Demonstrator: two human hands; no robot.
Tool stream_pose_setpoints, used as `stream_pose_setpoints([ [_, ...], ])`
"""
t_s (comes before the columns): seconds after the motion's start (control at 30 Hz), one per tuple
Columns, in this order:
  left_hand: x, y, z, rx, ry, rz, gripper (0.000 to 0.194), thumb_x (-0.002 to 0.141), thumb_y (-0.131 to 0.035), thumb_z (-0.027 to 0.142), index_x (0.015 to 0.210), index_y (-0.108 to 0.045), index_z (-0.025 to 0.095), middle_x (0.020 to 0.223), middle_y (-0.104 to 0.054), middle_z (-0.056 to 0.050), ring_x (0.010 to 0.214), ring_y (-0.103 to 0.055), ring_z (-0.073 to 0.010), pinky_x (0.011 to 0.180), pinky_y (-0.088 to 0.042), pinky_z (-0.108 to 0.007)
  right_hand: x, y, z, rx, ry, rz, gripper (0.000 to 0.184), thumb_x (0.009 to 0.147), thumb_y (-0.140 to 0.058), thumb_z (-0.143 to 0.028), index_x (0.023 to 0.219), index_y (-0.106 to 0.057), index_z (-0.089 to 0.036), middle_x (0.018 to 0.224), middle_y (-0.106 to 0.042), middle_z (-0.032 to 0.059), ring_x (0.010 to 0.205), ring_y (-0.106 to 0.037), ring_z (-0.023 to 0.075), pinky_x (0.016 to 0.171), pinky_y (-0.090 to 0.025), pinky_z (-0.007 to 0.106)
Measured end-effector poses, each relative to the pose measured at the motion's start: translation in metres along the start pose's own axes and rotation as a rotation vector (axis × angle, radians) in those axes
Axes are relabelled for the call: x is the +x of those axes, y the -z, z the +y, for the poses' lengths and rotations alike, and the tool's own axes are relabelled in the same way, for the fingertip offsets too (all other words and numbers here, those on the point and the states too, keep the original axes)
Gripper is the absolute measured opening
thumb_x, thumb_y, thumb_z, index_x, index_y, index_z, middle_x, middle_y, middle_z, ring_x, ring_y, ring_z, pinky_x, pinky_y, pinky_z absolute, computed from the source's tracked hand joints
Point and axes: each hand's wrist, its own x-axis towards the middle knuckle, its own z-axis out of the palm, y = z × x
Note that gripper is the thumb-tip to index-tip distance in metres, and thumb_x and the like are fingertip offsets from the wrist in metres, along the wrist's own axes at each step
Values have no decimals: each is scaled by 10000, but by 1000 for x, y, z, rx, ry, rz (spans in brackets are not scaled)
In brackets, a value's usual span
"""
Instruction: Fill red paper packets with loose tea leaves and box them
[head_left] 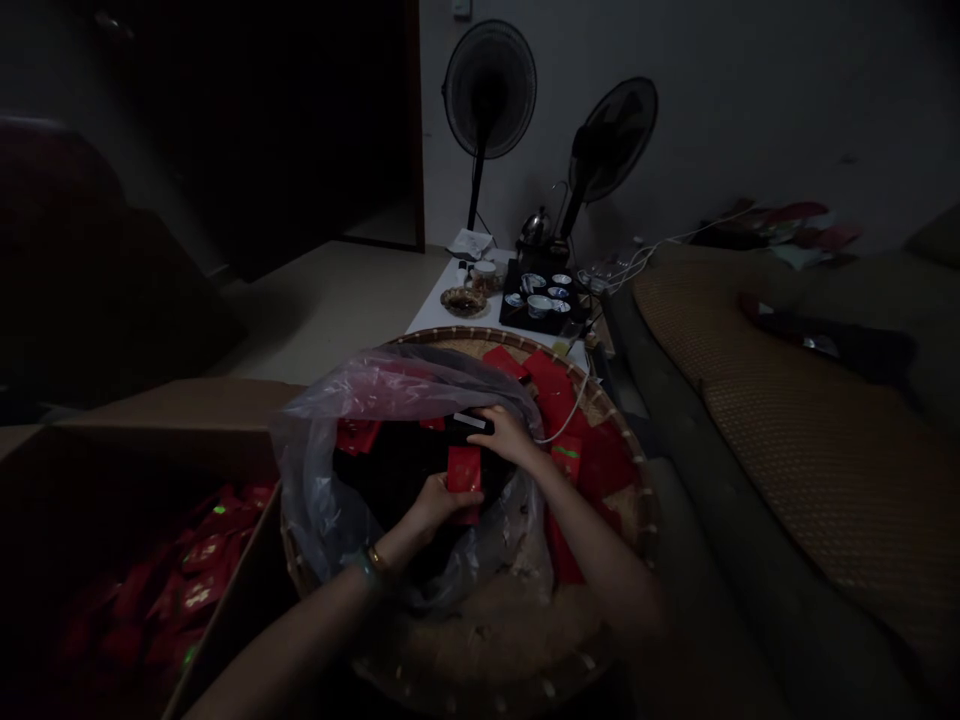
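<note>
My left hand [437,502] is closed around a small red packet [464,470], held upright over the mouth of a clear plastic bag [322,470]. My right hand [507,434] is closed on a small dark object with a white strip [472,423] just above that packet. The bag holds dark contents and sits in a round woven basket tray [626,500]. More red packets [559,400] lie scattered on the tray's right side.
A cardboard box [187,420] at the left holds several red packets [202,570]. Beyond the tray, a white table [439,310] carries a tea set [541,292] and a kettle [535,230]. Two standing fans [489,90] are behind. A sofa with a woven mat [787,400] fills the right.
</note>
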Motion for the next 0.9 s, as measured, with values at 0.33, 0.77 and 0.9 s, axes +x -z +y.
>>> stream_pose_setpoints([
  [0.33, -16, 5, 3, 2, -75, -38, 426, 389, -857, 295, 698, -640, 99, 573, -611, 13, 488, -513, -94, 506, -408, -213, -44, -1, -59, 109, 42, 50, 80, 775, -648, -262, 731, -681, -204, 745, -662, 26, 763, -581, 167, 737, -428, 290],
  [0.77, -56, 21, 21, 49, -331, 154, 286, 574, -736, 422, 658, -703, 150, 623, -656, -15, 600, -556, -145, 576, -421, -221, -84, -9, -81, 339, -100, -68, 108, 764, -615, -289, 775, -691, -212, 754, -665, 17, 737, -597, 157, 679, -445, 274],
  [0.9, -61, 24, 13, -30, -340, 159, 299, 615, -712, 436, 681, -689, 146, 607, -636, 2, 567, -532, -122, 550, -406, -205, -93, -18, -86, 531, -213, -8, 151, 720, -623, -289, 838, -652, -199, 776, -674, 18, 731, -612, 164, 683, -469, 286],
])
